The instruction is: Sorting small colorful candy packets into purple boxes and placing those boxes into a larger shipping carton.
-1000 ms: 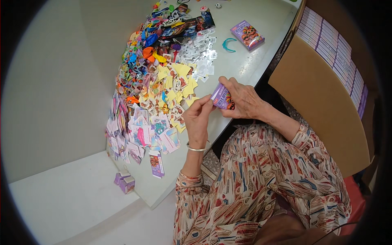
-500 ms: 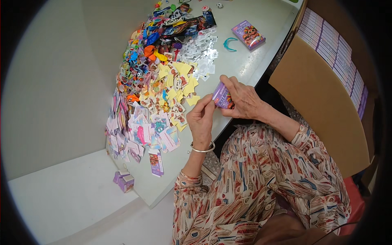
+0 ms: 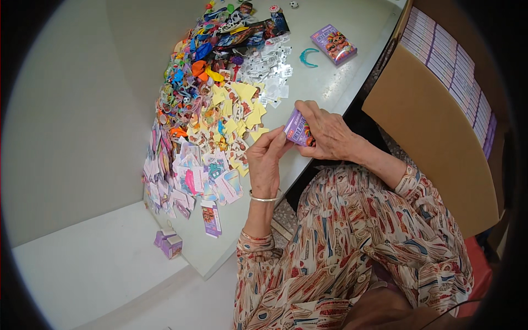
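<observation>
Between my hands, over the table's near edge, is a small purple card box (image 3: 297, 130) with a colourful cartoon picture. My right hand (image 3: 329, 132) wraps round its far and right sides, fingers on top and thumb below. At the box's left end, my left hand (image 3: 267, 157) pinches the edge between thumb and fingers; a bangle circles that wrist. Part of the box is hidden by the fingers. A second purple box (image 3: 334, 45) lies farther off on the table, beside a teal curved plastic piece (image 3: 309, 58).
A long heap of small toys (image 3: 187, 82), yellow cards (image 3: 253, 115), clear packets (image 3: 269, 69) and pale cards (image 3: 220, 184) covers the table's left side. A flat purple carton (image 3: 210, 220) lies near the corner; small purple boxes (image 3: 169, 243) sit beyond it. At right stands a cardboard box (image 3: 434, 126) with packed rows (image 3: 445, 60).
My left hand has shifted slightly left, its fingers still at the end of the box. The box is tilted a little differently; my right hand has hardly moved.
</observation>
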`<state>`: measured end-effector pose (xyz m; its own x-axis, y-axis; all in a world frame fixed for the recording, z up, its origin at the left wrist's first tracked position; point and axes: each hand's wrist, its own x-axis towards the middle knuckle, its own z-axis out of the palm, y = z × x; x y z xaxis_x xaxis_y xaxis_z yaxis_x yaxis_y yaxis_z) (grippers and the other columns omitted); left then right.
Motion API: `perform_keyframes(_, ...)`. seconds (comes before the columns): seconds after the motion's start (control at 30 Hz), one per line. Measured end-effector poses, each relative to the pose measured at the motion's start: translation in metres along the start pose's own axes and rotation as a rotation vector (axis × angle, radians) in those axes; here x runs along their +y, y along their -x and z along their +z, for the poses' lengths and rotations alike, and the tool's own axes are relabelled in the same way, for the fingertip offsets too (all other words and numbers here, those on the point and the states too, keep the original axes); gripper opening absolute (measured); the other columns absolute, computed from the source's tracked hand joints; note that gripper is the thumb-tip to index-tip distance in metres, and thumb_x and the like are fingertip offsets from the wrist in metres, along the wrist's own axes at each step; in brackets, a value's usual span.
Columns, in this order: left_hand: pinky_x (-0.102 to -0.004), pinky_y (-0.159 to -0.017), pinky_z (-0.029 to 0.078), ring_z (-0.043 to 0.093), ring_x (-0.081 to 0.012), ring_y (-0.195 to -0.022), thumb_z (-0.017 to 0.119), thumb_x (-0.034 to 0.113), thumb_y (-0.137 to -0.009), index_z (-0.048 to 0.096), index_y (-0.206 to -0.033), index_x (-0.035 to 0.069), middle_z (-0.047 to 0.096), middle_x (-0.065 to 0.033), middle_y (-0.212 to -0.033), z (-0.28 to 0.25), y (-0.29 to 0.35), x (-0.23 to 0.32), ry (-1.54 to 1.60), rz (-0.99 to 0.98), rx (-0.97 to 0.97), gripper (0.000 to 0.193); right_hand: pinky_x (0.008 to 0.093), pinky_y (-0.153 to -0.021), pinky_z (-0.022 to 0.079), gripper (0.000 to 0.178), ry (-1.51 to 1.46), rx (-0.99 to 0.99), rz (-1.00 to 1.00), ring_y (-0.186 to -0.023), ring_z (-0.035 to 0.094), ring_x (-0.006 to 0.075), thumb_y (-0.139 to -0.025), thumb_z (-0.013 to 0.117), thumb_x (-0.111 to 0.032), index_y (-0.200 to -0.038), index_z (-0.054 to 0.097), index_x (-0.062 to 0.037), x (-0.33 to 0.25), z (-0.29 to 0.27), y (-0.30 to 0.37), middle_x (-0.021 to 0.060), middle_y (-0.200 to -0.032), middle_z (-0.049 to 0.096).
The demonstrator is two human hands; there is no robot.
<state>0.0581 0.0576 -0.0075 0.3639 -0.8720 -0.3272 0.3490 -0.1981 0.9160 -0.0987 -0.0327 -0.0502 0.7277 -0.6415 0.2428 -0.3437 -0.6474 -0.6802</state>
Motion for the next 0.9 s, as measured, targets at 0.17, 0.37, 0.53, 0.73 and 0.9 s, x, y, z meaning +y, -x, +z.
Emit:
perform_keyframes(0.17, -0.031, -0.082, 0.056, 0.064, -0.015, -0.088, 0.063, 0.005, -0.09, 0.064, -0.11, -0.005, 0.067, -0.012, -0.101, -0.001, 0.002, -0.003, 0.011, -0.008, 0.02, 0.023, 0.0446, -0.07, 0.053, 0.092, 0.02, -0.023, -0.005, -0.089, 0.06, 0.0416, -0.067, 0.075, -0.028, -0.136, 0.021, 0.0004, -0.001, 0.0, 0.001, 0.0256, -0.124, 0.041)
perform_keyframes(0.37, -0.0284, -0.082, 0.055, 0.064, -0.0139, -0.087, 0.061, 0.003, -0.09, 0.065, -0.109, -0.006, 0.067, -0.0109, -0.1, 0.007, 0.008, -0.005, -0.086, 0.027, 0.068, 0.021, 0.0449, -0.072, 0.052, 0.091, 0.013, -0.046, -0.008, -0.09, 0.059, 0.0419, -0.068, 0.074, -0.028, -0.137, 0.021, 0.0009, 0.0, -0.002, 0.001, 0.0258, -0.125, 0.041)
perform_keyframes(0.53, -0.0282, -0.082, 0.055, 0.064, -0.0147, -0.087, 0.061, 0.003, -0.09, 0.065, -0.107, -0.007, 0.068, -0.0109, -0.098, -0.002, 0.01, -0.021, -0.375, 0.3, 0.084, 0.02, 0.0448, -0.073, 0.052, 0.09, -0.014, -0.058, 0.002, -0.091, 0.059, 0.0412, -0.07, 0.073, -0.03, -0.136, 0.021, 0.0013, -0.005, -0.005, -0.001, 0.0251, -0.123, 0.042)
perform_keyframes(0.73, -0.0326, -0.079, 0.058, 0.068, -0.0217, -0.084, 0.061, 0.002, -0.087, 0.065, -0.1, -0.008, 0.068, -0.0153, -0.096, -0.012, -0.002, 0.007, -0.02, -0.141, -0.033, 0.017, 0.0447, -0.071, 0.05, 0.081, -0.046, -0.053, -0.081, -0.089, 0.059, 0.0398, -0.069, 0.071, -0.028, -0.131, 0.026, 0.0017, 0.006, -0.007, -0.001, 0.0223, -0.115, 0.046)
perform_keyframes(0.9, -0.0314, -0.078, 0.059, 0.068, -0.0203, -0.084, 0.062, 0.003, -0.088, 0.065, -0.101, -0.007, 0.068, -0.0151, -0.096, -0.014, -0.002, 0.001, 0.011, -0.16, -0.025, 0.017, 0.0448, -0.071, 0.049, 0.075, -0.028, -0.112, -0.082, -0.087, 0.059, 0.0387, -0.068, 0.068, -0.026, -0.127, 0.03, 0.0018, 0.005, -0.006, -0.005, 0.0208, -0.108, 0.048)
